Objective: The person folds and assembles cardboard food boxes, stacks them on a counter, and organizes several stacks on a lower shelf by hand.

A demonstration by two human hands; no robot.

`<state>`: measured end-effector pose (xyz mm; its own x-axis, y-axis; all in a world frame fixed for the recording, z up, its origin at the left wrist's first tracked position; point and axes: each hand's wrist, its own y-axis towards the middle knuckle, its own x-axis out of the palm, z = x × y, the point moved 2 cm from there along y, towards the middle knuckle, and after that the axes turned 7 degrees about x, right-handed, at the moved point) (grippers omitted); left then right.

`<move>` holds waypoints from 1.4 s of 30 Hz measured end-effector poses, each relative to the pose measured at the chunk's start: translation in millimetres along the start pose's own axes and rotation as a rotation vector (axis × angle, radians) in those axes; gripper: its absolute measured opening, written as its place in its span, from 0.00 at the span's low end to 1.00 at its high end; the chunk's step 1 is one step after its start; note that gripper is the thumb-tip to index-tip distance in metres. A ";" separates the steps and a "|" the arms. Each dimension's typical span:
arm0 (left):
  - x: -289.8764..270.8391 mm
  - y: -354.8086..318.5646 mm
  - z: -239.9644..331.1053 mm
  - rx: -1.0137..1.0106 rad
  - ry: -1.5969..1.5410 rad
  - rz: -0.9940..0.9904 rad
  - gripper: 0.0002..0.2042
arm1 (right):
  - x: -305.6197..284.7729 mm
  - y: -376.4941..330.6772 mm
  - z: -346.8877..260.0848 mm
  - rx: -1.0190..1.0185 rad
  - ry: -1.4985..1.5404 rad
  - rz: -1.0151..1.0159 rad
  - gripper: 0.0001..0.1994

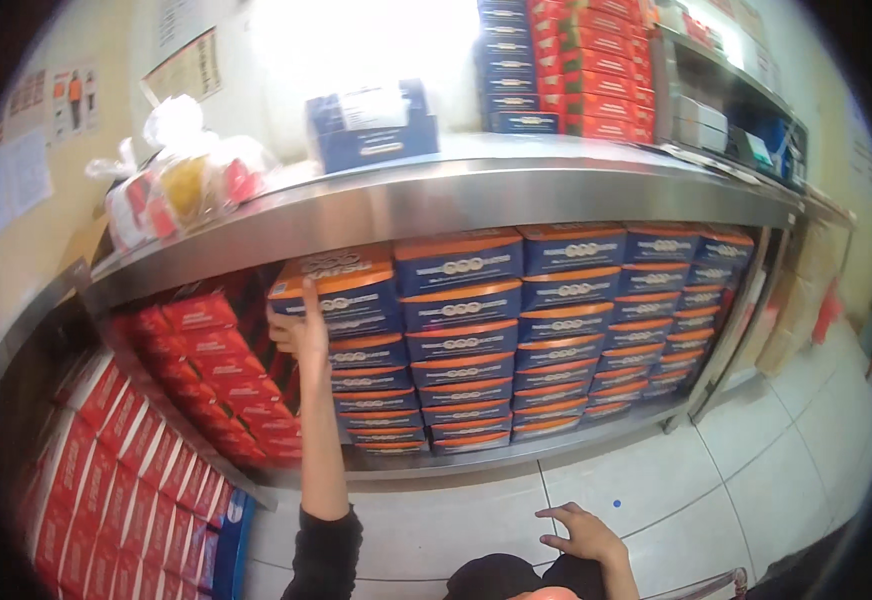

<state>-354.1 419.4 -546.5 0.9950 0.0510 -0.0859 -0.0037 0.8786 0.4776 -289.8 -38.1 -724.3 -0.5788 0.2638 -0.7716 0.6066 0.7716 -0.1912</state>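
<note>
My left hand point(302, 328) reaches under the steel counter to the top blue box with an orange lid point(361, 306) in the leftmost blue stack. It lies against the front left corner of that box, one digit stretched upward and the other fingers spread to the left. The box's orange top shows, tilted slightly toward me. My right hand point(588, 532) is low over the floor, its fingers apart and nothing in them. Right of the touched box stand more stacks of the same blue boxes point(461, 300).
The steel counter point(476, 195) runs above the stacks. On it are a blue carton point(374, 130), tied plastic bags point(191, 180) and red box stacks point(606, 80). Red boxes point(211, 350) fill the shelf's left end; more red boxes point(121, 490) stand at lower left. White tiles point(646, 480) cover the floor.
</note>
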 end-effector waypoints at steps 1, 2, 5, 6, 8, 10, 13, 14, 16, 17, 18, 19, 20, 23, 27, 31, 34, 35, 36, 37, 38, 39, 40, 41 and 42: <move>4.5 4.3 -8.2 0.010 0.100 0.064 0.51 | 0.4 -1.5 0.9 0.013 -0.017 -0.027 0.23; 8.4 13.8 -19.3 0.023 0.199 0.129 0.52 | 2.0 -0.1 3.2 0.033 0.001 -0.013 0.23; 27.7 15.8 -16.8 -0.092 0.422 0.124 0.49 | 2.6 1.6 19.7 0.058 -0.005 -0.085 0.23; 28.5 18.4 -16.3 -0.093 0.443 0.140 0.50 | 1.3 2.5 20.0 0.058 -0.014 -0.112 0.24; 30.6 24.0 -18.9 -0.032 0.415 0.181 0.52 | 2.4 5.7 24.8 0.071 -0.013 -0.135 0.24; 36.7 24.9 -19.8 0.080 0.321 0.219 0.54 | 2.9 8.6 30.8 0.032 -0.013 -0.166 0.24; 42.7 -3.3 -19.4 0.284 0.211 0.257 0.53 | 9.4 14.3 46.2 0.020 0.036 -0.182 0.23; 34.4 -18.1 -18.0 0.363 0.201 0.283 0.51 | 10.9 18.5 46.7 0.020 0.035 -0.178 0.23; 12.8 -71.5 0.0 0.654 0.141 0.414 0.40 | 10.4 22.4 39.8 0.018 0.060 -0.241 0.23; 15.5 -126.7 26.8 0.685 -0.044 0.412 0.31 | 13.3 24.2 43.9 -0.021 0.122 -0.202 0.23; 22.4 -168.2 40.1 0.753 -0.169 0.341 0.30 | 16.1 25.4 46.9 -0.065 0.180 -0.162 0.23; 32.1 -205.2 45.1 0.806 -0.274 0.189 0.30 | 13.6 25.6 47.9 -0.070 0.233 -0.150 0.23; 44.9 -234.3 48.3 0.820 -0.351 -0.024 0.29 | 5.4 30.5 47.3 -0.069 0.262 -0.145 0.23; 86.3 -281.7 50.6 0.669 -0.420 -0.667 0.27 | -33.8 34.7 31.3 -0.027 0.329 -0.166 0.23; 94.2 -265.3 98.5 0.500 -0.343 -1.210 0.24 | -128.1 25.8 -18.9 0.002 0.371 -0.188 0.23; 77.1 -221.6 180.2 0.486 -0.262 -1.538 0.22 | -244.9 4.9 -99.7 -0.002 0.384 -0.185 0.23; 53.8 -176.8 262.3 0.529 -0.182 -1.715 0.20 | -334.6 -18.3 -181.9 -0.062 0.406 -0.176 0.23; 46.5 -162.4 287.4 0.550 -0.152 -1.764 0.20 | -360.2 -24.4 -211.8 -0.089 0.423 -0.182 0.22; 47.2 -149.3 313.4 0.597 -0.127 -1.805 0.19 | -385.0 -28.8 -241.6 -0.125 0.443 -0.185 0.22; 57.2 -137.0 343.3 0.646 -0.107 -1.847 0.19 | -409.6 -37.2 -273.2 -0.148 0.455 -0.171 0.22; 79.1 -127.1 370.2 0.649 -0.050 -1.885 0.18 | -428.6 -44.3 -305.5 -0.177 0.466 -0.155 0.22; 103.1 -117.7 396.9 0.595 0.045 -1.907 0.18 | -444.3 -49.6 -343.7 -0.230 0.470 -0.136 0.22; 135.2 -107.1 417.8 0.435 0.209 -1.949 0.18 | -453.5 -50.0 -379.9 -0.285 0.465 -0.119 0.22; 147.3 -74.6 412.7 0.525 0.249 -1.748 0.17 | -451.4 -48.9 -422.1 -0.369 0.445 -0.088 0.23; 158.7 -53.2 414.6 0.548 0.300 -1.684 0.17 | -458.4 -45.9 -451.1 -0.427 0.406 -0.024 0.23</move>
<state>-154.6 183.9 -223.0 -0.1570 -0.5104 -0.8455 0.9826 -0.1669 -0.0817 -298.2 66.6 -88.1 -0.8028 0.3791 -0.4602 0.3667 0.9225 0.1204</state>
